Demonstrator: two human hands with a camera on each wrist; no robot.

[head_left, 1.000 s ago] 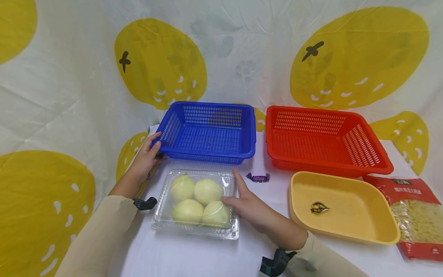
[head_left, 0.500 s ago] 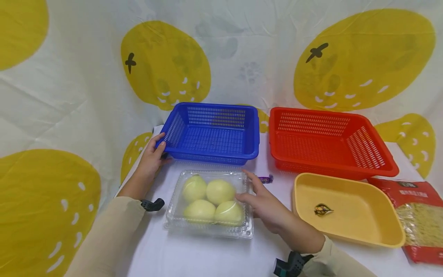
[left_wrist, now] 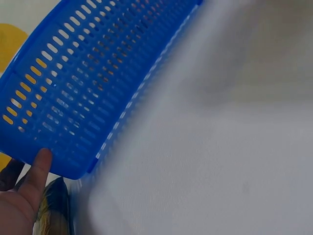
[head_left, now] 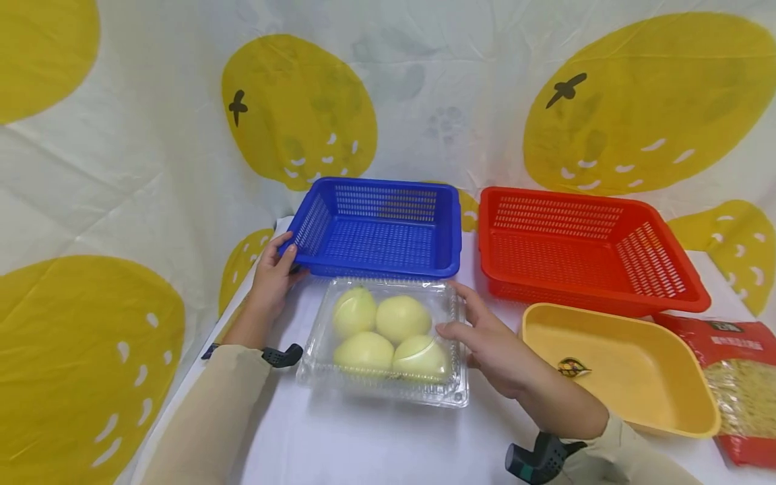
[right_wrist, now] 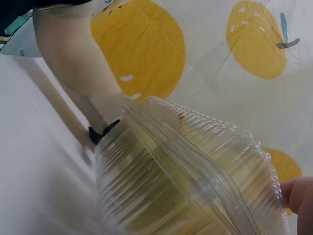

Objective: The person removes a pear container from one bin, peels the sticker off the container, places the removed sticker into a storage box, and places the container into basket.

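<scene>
My right hand grips the right side of a clear plastic clamshell box, thumb on the lid. Several round, pale yellow-green fruits sit inside it. In the right wrist view the box is held clear of the white table, only my fingertips showing at its edge. My left hand holds the near left corner of a blue perforated basket. In the left wrist view one finger presses on the basket's side wall; the other fingers are partly hidden.
Right of the blue basket stands a red basket. A yellow tray before it holds a small gold-wrapped candy. A red packet with a clear window lies far right. A blue-and-yellow packet lies near my left hand.
The fruit box has risen off the table and moved toward the blue basket with my right hand. The purple-wrapped candy is now hidden. My left hand stays at the basket corner; the view has shifted slightly.
</scene>
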